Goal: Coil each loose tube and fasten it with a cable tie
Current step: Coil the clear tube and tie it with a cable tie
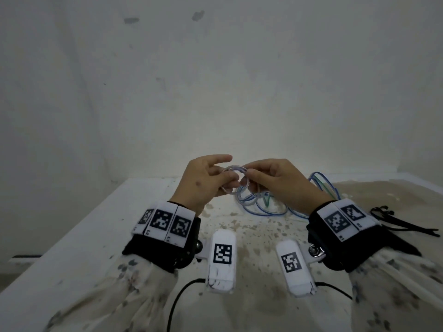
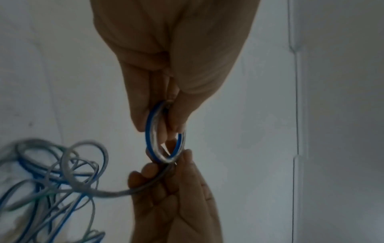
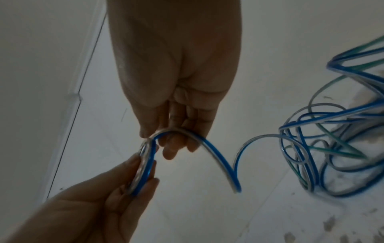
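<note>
A small coil [image 1: 236,167] of clear, blue-striped tube is held in the air above the table between both hands. My left hand [image 1: 223,176] pinches the coil's left side between thumb and fingers, with the index finger raised. My right hand [image 1: 250,174] pinches the tube at the coil's right side. In the left wrist view the coil [image 2: 150,131] hangs from the left hand [image 2: 174,118], and the right hand [image 2: 180,164] grips it from below. In the right wrist view the tube [image 3: 216,157] trails from the right hand [image 3: 168,141] down to the loose pile [image 3: 311,148].
A tangle of loose blue, clear and green tubes [image 1: 275,204] lies on the stained white table [image 1: 96,224] just behind my hands. Several black cable ties [image 1: 405,224] lie at the right. A white wall stands close behind, and the table's left edge runs diagonally.
</note>
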